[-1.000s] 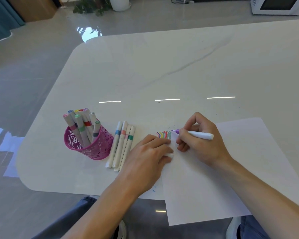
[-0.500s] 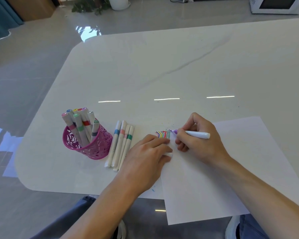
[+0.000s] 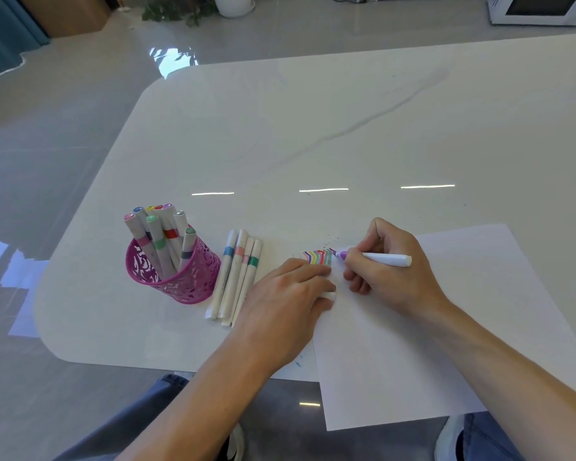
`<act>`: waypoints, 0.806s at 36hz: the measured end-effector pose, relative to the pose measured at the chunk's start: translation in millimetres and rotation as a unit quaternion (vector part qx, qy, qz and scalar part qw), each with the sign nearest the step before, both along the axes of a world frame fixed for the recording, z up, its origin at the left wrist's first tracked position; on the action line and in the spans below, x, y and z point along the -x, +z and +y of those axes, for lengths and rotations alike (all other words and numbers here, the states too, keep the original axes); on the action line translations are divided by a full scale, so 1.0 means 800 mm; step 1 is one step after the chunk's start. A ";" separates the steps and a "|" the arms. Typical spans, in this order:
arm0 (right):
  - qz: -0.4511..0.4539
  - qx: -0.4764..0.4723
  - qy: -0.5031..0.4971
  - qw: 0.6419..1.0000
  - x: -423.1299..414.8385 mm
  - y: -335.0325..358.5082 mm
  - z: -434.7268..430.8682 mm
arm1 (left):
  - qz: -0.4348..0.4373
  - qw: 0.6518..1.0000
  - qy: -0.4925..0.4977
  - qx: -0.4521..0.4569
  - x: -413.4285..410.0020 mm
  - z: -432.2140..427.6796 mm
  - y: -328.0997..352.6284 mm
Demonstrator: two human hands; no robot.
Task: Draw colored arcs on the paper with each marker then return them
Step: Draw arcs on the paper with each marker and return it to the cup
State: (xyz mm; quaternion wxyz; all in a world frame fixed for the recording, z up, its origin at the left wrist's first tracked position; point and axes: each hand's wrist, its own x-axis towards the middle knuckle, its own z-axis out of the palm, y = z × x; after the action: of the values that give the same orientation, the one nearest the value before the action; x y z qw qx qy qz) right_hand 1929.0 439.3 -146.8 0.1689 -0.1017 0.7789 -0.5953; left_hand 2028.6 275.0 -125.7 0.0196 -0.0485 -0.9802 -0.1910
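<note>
From the head view, the right hand (image 3: 389, 277) pinches the purple marker (image 3: 379, 259) in a writing grip, fingers curled round its barrel, with the tip down at the far left corner of the paper (image 3: 446, 327), just beside the row of colored arcs (image 3: 318, 257). The left hand (image 3: 286, 294) lies palm down on the sheet's left edge, fingers loosely bent. A small white piece (image 3: 328, 296), likely the cap, peeks out by its fingertips, and I cannot tell whether the hand grips it or merely covers it. The stroke runs so near the corner that the tip could slip off and mark the desk (image 3: 313, 128), where specks of ink already show. The paper overhangs the near edge of the desk, so if the left hand lifts, the sheet may slide and smear the line. The cap could roll away if it is loose. Four markers (image 3: 236, 274) lie beside the pink cup (image 3: 177, 277), close to the left wrist, and a careless sweep might scatter them or tip the cup.
</note>
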 end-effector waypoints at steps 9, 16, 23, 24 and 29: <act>-0.003 0.002 0.006 1.000 0.002 0.001 0.000 | 0.001 1.000 0.002 0.004 0.000 0.001 0.002; -0.005 -0.003 0.008 1.000 0.002 0.004 -0.001 | 0.004 1.000 -0.004 0.009 0.000 0.001 0.002; -0.006 -0.006 0.018 1.000 0.003 0.001 -0.001 | 0.011 1.000 -0.007 0.012 -0.001 0.000 0.000; -0.007 -0.005 0.019 1.000 0.003 0.000 0.000 | 0.013 1.000 -0.006 0.012 -0.001 0.000 0.000; -0.013 0.001 0.019 1.000 0.003 -0.001 0.001 | 0.014 1.000 -0.006 0.006 -0.001 0.000 0.001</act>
State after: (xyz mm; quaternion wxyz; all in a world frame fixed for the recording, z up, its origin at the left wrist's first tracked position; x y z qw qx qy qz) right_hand 1926.9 440.1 -147.7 0.1901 -0.1088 0.7739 -0.5943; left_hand 2029.1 275.1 -124.6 0.0319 -0.0573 -0.9806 -0.1846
